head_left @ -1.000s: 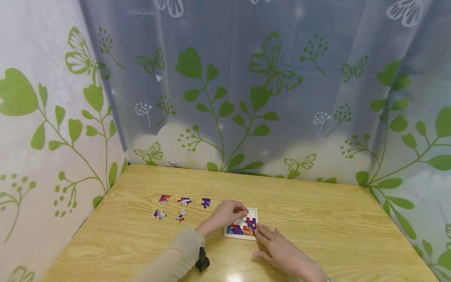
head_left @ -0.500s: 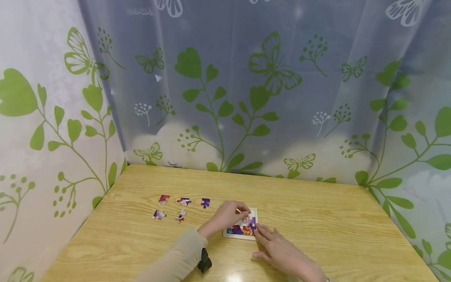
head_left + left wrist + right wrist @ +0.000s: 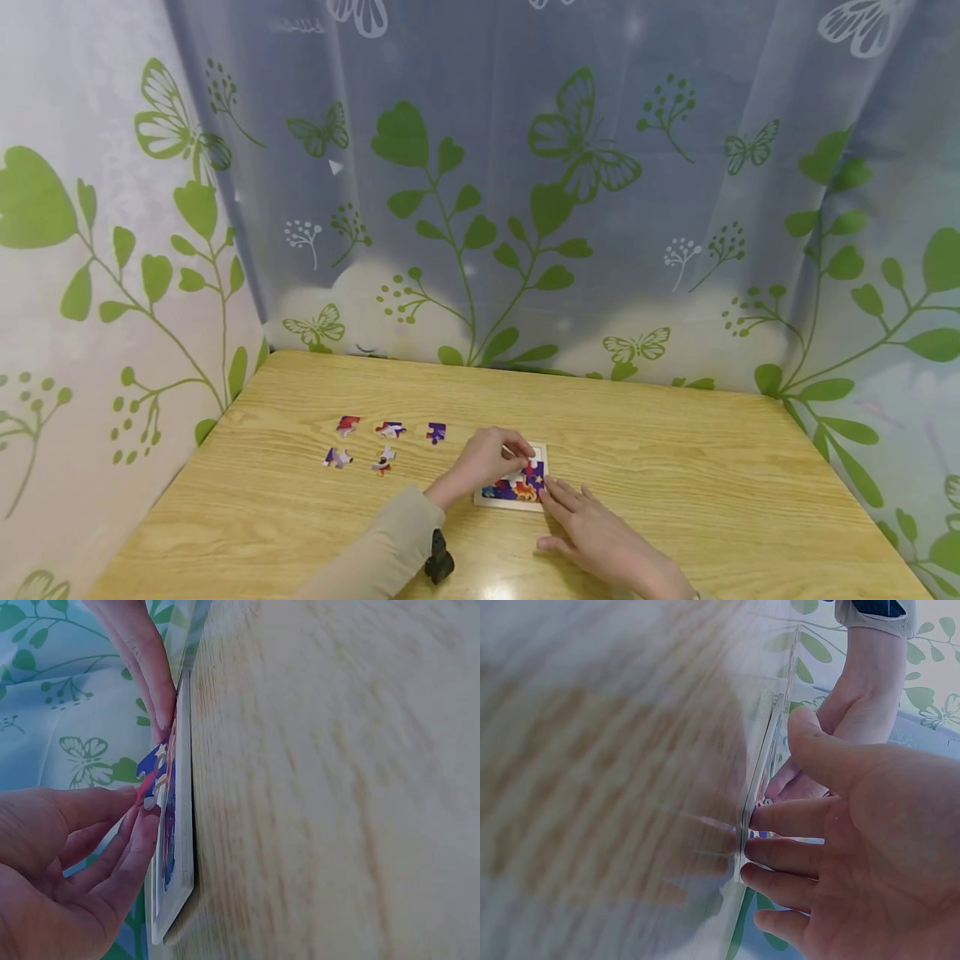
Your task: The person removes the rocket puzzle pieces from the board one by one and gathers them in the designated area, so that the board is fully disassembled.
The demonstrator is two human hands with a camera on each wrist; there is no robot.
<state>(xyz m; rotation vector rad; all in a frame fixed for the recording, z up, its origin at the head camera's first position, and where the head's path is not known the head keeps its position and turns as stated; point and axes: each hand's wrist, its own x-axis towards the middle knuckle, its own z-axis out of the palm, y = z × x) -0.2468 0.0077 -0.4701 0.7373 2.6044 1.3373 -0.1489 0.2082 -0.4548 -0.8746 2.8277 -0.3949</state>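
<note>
A small jigsaw puzzle with a white frame [image 3: 510, 503] lies on the table, its lower part filled with purple, red and orange pieces. My left hand [image 3: 489, 460] is over its upper left part. Between that thumb and fingers I pinch a purple and red puzzle piece [image 3: 152, 771], seen tilted above the frame in the left wrist view. My right hand [image 3: 600, 533] touches the frame's right edge with extended fingertips, thumb spread apart. The left hand hides part of the puzzle in the head view.
Several loose puzzle pieces [image 3: 390, 429] lie in two rows on the wooden table [image 3: 675, 467], left of the frame. A leaf-patterned curtain [image 3: 487, 250] hangs behind the table and along both sides. A black wrist device [image 3: 438, 560] sits on the left sleeve.
The left hand has shifted slightly over the frame, and the pinched piece has turned from a pale side to its colored side near the right edge. The right hand stays put.
</note>
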